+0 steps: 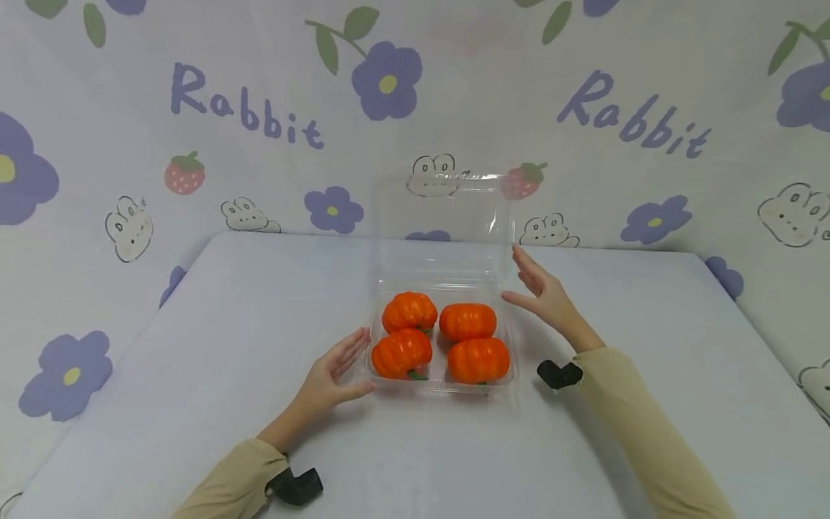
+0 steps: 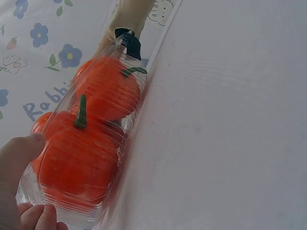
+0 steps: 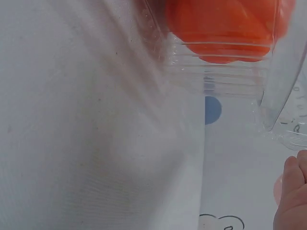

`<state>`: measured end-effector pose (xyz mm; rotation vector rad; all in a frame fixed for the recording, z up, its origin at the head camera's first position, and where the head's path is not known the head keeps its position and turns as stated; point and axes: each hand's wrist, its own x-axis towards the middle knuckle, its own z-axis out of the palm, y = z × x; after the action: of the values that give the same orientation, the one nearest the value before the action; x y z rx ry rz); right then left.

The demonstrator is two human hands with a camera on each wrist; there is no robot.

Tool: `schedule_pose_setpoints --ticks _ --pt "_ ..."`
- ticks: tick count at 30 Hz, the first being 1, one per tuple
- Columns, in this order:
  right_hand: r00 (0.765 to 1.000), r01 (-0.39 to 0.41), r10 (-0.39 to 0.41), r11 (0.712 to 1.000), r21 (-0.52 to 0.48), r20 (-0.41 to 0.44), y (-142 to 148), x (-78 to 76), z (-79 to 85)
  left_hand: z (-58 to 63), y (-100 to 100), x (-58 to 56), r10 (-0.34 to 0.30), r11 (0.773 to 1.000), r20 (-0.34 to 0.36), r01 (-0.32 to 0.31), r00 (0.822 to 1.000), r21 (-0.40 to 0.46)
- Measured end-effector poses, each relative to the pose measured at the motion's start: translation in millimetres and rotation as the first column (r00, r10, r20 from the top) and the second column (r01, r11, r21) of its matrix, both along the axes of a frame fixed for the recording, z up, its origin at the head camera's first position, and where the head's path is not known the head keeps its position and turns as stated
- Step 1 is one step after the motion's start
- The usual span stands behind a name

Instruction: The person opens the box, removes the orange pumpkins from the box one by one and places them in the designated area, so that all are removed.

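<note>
A clear plastic clamshell box (image 1: 434, 387) lies on the table with its hinged lid (image 1: 447, 231) raised at the back. Inside sit several small orange pumpkins (image 1: 478, 360), two on each side, some showing green stems. At the box's left wall is my left hand (image 1: 327, 375), fingers fairly straight and thumb apart, touching or almost touching the plastic. My right hand (image 1: 545, 294) is by the lid's lower right edge, fingers extended; contact cannot be told. In the left wrist view, pumpkins (image 2: 79, 163) show through the ribbed wall. The right wrist view shows one pumpkin (image 3: 225, 28) and part of my right hand (image 3: 293, 196).
A white table (image 1: 259, 288) carries the box. Behind it hangs a cloth (image 1: 473, 86) printed with flowers, rabbits and strawberries. Black wrist devices are on the left cuff (image 1: 240, 476) and right cuff (image 1: 622, 404).
</note>
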<state>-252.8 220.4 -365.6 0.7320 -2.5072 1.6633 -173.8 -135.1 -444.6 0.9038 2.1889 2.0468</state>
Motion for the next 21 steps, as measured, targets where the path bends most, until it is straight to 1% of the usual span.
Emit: schedule_pose_setpoints --ticks 3,6,10,14,17,19,21 --pt "0.999 -0.018 0.018 1.0 -0.006 0.029 2 -7.4 -5.0 -1.4 -1 -0.3 0.004 1.0 -0.011 -0.004 1.0 0.007" --pt "0.995 -0.023 0.027 0.999 -0.04 0.097 8 -17.5 -12.9 -3.6 0 -1.6 0.005 1.0 -0.036 -0.004 0.999 0.009" --pt "0.983 -0.007 0.022 0.997 -0.082 0.183 18 -28.7 -22.4 -5.1 2 -3.4 0.007 1.0 -0.061 -0.007 0.998 0.007" --pt "0.978 -0.012 0.028 0.997 -0.078 0.208 20 -31.9 -26.1 -4.7 0 -2.7 0.022 1.0 -0.075 -0.022 0.997 -0.002" --pt "0.975 0.0 0.018 0.997 -0.079 0.22 18 -32.4 -28.9 -3.4 -1 -2.0 0.036 0.999 -0.083 -0.038 0.996 -0.017" --pt "0.973 0.016 0.001 0.997 -0.071 0.231 17 -32.2 -32.0 -1.4 -2 -1.4 0.041 0.999 -0.091 -0.043 0.995 -0.026" --pt "0.969 0.025 -0.011 0.998 -0.053 0.247 17 -31.8 -35.3 3.2 -2 0.2 0.037 0.999 -0.1 -0.04 0.994 -0.031"
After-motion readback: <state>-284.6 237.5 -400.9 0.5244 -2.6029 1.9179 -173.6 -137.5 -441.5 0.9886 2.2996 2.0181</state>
